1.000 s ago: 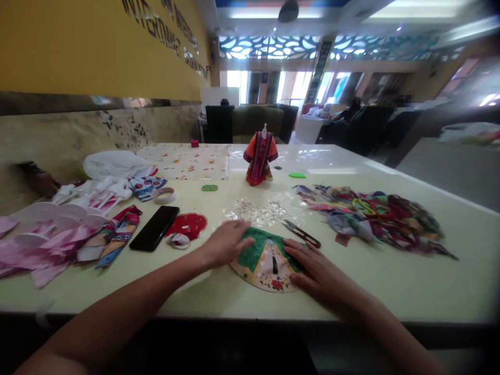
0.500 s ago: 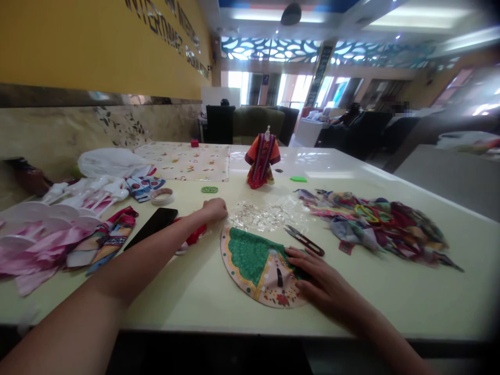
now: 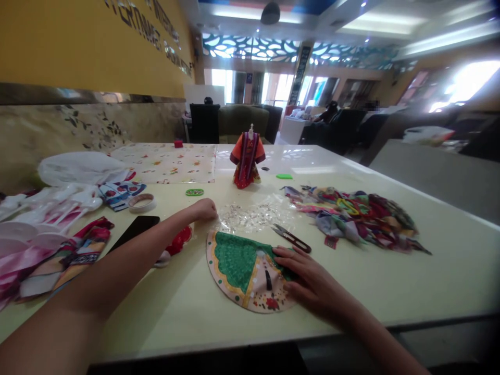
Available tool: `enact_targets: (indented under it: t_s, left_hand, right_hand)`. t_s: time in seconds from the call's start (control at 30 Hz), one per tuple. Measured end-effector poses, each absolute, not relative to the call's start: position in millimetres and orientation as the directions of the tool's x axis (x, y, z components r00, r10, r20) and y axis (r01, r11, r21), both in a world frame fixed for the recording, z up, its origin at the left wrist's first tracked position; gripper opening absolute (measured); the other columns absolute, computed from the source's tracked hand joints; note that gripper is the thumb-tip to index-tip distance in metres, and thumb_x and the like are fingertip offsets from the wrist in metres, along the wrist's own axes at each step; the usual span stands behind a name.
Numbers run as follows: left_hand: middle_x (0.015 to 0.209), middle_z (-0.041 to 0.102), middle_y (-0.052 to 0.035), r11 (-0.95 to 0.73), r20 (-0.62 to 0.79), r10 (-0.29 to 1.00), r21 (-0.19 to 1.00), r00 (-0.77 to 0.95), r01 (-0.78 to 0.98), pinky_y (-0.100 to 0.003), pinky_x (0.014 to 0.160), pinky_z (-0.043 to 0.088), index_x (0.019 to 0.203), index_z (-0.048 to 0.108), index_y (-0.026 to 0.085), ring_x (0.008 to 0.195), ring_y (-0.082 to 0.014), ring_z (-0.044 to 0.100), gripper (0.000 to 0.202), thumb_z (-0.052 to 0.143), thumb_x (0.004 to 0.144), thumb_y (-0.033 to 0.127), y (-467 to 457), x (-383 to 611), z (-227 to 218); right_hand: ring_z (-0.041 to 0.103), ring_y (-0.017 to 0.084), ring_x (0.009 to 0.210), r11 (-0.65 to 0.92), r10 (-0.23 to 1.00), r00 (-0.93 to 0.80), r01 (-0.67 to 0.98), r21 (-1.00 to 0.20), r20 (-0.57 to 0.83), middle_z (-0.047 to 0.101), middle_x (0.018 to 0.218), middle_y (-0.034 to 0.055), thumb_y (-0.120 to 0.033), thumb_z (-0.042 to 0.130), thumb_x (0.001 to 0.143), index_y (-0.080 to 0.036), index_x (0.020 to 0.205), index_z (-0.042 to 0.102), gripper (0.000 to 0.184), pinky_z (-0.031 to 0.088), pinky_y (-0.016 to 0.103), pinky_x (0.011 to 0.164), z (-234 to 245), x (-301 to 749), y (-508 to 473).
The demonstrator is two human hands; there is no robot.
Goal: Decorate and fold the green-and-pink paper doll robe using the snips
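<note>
A half-round piece of cloth, green with a scalloped gold-and-cream border and a flowered wedge, lies flat on the table. My right hand rests on its right side, fingers stretched out. Just beyond the cloth's upper left corner, my left hand is closed, fingers pressed together; what they hold, if anything, is hidden. Beside that hand spreads a clear plastic sheet with many small shiny pieces on it. Thread snips lie above my right hand. Under my left forearm, a red item is partly covered.
A small dressed figure stands behind the plastic. Cloth scraps are heaped at right. On the left are a phone, a tape roll, white plastic stands and folded cloth. Farther back lie green items, including a small case.
The view has turned a little to the right, so everything sits farther left. Both hands keep nearly the same places relative to the cloth.
</note>
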State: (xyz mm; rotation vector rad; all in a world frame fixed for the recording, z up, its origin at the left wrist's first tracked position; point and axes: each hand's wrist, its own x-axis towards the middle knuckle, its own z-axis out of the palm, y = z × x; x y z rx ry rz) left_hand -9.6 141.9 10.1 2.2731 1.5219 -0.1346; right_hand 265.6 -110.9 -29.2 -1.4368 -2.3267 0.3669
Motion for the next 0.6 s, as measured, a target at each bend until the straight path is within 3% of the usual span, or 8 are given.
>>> enact_targets:
  t_s: [0.17,0.3,0.37,0.5,0.6]
  left_hand:
    - [0.122,0.058,-0.0093,-0.311,-0.193,0.905,0.304,0.378,0.9,-0.042,0.086,0.054,0.121,0.057,0.015,0.103,-0.023,0.06,0.035,0.058,0.092,0.035,170.8,-1.8,5.2]
    - [0.116,0.062,-0.0104,-0.314,0.001,0.942,0.364,0.336,0.877,-0.041,0.088,0.051,0.116,0.061,0.014,0.104,-0.0244,0.06,0.031,0.06,0.089,0.029,176.2,1.0,6.5]
    - [0.11,0.065,-0.0112,-0.354,0.115,0.935,0.408,0.337,0.842,-0.037,0.089,0.049,0.114,0.063,0.013,0.103,-0.0254,0.061,0.03,0.059,0.086,0.022,164.7,-0.3,9.6]
    - [0.107,0.067,-0.0065,-0.491,0.271,0.871,0.507,0.41,0.709,-0.029,0.085,0.049,0.105,0.066,0.016,0.095,-0.0182,0.062,0.023,0.054,0.087,0.024,119.1,-9.0,22.9]
    - [0.106,0.068,-0.0049,-0.571,0.423,0.821,0.627,0.384,0.53,-0.031,0.085,0.049,0.106,0.065,0.019,0.094,-0.0171,0.062,0.023,0.055,0.088,0.029,78.3,-18.6,45.0]
  right_hand:
    - [0.036,0.025,0.139,0.441,0.897,-0.411,0.811,-0.383,0.162,0.044,0.149,0.0119,-0.047,0.052,0.091,-0.019,0.135,0.052,0.052,0.027,0.051,0.115,-28.4,265.5,-108.8]
    - [0.037,0.026,0.139,0.49,0.872,-0.45,0.808,-0.326,0.196,0.043,0.149,0.0109,-0.046,0.054,0.09,-0.022,0.139,0.049,0.055,0.025,0.052,0.115,-30.9,267.0,-109.9]
    - [0.039,0.026,0.137,0.529,0.844,-0.458,0.798,-0.29,0.278,0.046,0.147,0.0106,-0.041,0.055,0.09,-0.022,0.138,0.05,0.052,0.026,0.051,0.115,-34.6,268.0,-110.9]
    - [0.054,0.024,0.12,0.415,0.764,-0.2,0.88,-0.23,0.613,0.064,0.125,0.0108,-0.026,0.051,0.092,-0.019,0.119,0.061,0.03,0.04,0.044,0.103,-40.0,273.1,-105.1]
    - [0.06,0.024,0.103,0.183,0.745,-0.016,0.966,-0.182,0.667,0.069,0.107,0.0114,-0.029,0.049,0.094,-0.016,0.105,0.066,0.024,0.044,0.04,0.09,-32.2,278.2,-88.7]
